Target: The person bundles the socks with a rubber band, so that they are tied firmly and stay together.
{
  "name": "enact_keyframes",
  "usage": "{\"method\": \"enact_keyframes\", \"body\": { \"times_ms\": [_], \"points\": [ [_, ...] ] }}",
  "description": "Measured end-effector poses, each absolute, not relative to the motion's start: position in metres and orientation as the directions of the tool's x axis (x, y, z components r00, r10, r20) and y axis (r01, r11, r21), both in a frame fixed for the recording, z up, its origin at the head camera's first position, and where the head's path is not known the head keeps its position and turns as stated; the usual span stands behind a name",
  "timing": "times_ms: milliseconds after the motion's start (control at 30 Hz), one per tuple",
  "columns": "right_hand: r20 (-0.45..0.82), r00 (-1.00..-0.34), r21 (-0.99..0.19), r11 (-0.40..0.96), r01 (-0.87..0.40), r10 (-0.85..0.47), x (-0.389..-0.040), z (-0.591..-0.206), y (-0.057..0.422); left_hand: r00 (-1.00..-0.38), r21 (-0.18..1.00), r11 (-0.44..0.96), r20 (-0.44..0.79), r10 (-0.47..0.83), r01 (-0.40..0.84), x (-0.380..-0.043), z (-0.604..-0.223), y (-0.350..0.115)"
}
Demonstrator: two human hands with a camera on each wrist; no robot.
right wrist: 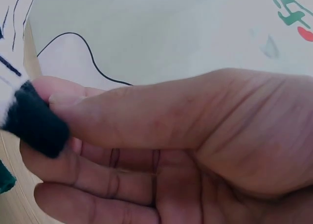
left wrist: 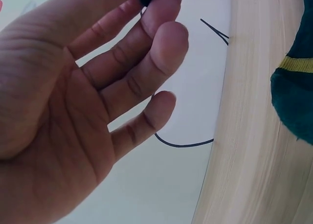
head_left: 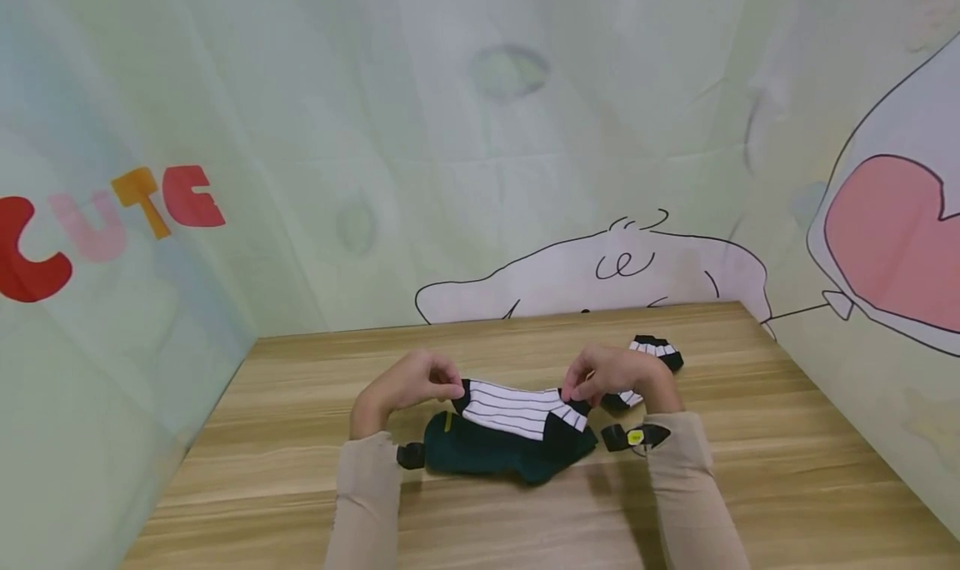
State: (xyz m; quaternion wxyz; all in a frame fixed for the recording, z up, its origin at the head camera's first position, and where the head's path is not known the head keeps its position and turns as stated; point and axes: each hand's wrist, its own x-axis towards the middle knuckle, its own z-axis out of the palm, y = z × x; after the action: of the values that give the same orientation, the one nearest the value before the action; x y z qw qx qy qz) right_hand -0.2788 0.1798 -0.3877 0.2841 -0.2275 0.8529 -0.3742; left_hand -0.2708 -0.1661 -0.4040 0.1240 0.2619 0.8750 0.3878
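A white sock (head_left: 510, 407) with dark stripes and black toe, heel and cuff is stretched between both hands. My left hand (head_left: 416, 382) pinches its black end on the left. At the other end my right hand (head_left: 618, 374) pinches the black edge between thumb and fingers; that black edge (right wrist: 41, 121) shows close up in the right wrist view. Just below lies a dark green sock (head_left: 480, 453) with a yellow band, flat on the table and partly hidden by the striped one. Another striped sock (head_left: 656, 351) lies behind my right hand, its middle covered by that hand.
The wooden table (head_left: 300, 403) meets a printed cloth backdrop (head_left: 337, 137) at its back edge and along both sides. Black straps with camera pieces (head_left: 636, 437) sit at the wrists.
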Motion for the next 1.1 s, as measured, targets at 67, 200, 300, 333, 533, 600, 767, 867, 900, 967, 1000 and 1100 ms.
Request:
{"method": "enact_keyframes", "body": {
  "times_ms": [67,200,300,333,533,600,767,867,900,967,1000,1100],
  "points": [
    [-0.33,-0.738,-0.758,0.631,-0.165,-0.589,-0.279,-0.388,0.178,-0.832,0.74,0.567,-0.019,0.555,0.361,-0.271,-0.404,-0.166],
    [-0.335,-0.719,-0.747,0.636,-0.191,-0.609,-0.279,-0.389,0.176,-0.826,0.744,0.562,-0.023,0.563,0.362,-0.27,-0.403,-0.165],
    [-0.332,-0.695,-0.751,0.624,-0.214,-0.638,-0.28,-0.391,0.176,-0.818,0.746,0.558,-0.03,0.574,0.364,-0.271,-0.405,-0.165],
    [-0.332,-0.689,-0.753,0.621,-0.219,-0.645,-0.28,-0.392,0.176,-0.816,0.746,0.558,-0.034,0.577,0.364,-0.271,-0.405,-0.165],
    [-0.338,-0.681,-0.758,0.617,-0.212,-0.649,-0.283,-0.398,0.178,-0.8,0.732,0.568,-0.05,0.598,0.378,-0.272,-0.408,-0.164],
    [-0.343,-0.683,-0.755,0.622,-0.208,-0.645,-0.284,-0.399,0.178,-0.798,0.73,0.57,-0.056,0.6,0.377,-0.272,-0.408,-0.164],
    [-0.361,-0.691,-0.735,0.647,-0.203,-0.626,-0.284,-0.4,0.178,-0.794,0.731,0.581,-0.088,0.601,0.358,-0.271,-0.407,-0.164],
    [-0.373,-0.688,-0.723,0.66,-0.205,-0.623,-0.285,-0.401,0.178,-0.787,0.731,0.586,-0.11,0.607,0.35,-0.27,-0.407,-0.164],
    [-0.375,-0.688,-0.721,0.662,-0.205,-0.621,-0.285,-0.401,0.178,-0.784,0.729,0.589,-0.117,0.609,0.349,-0.27,-0.407,-0.164],
    [-0.38,-0.685,-0.718,0.665,-0.205,-0.622,-0.285,-0.401,0.177,-0.778,0.728,0.59,-0.127,0.616,0.349,-0.27,-0.407,-0.164],
    [-0.381,-0.683,-0.719,0.664,-0.204,-0.623,-0.285,-0.402,0.177,-0.774,0.727,0.59,-0.129,0.62,0.351,-0.271,-0.407,-0.164],
    [-0.383,-0.684,-0.716,0.668,-0.205,-0.62,-0.285,-0.402,0.177,-0.769,0.721,0.602,-0.153,0.621,0.343,-0.271,-0.407,-0.164]
  ]
}}
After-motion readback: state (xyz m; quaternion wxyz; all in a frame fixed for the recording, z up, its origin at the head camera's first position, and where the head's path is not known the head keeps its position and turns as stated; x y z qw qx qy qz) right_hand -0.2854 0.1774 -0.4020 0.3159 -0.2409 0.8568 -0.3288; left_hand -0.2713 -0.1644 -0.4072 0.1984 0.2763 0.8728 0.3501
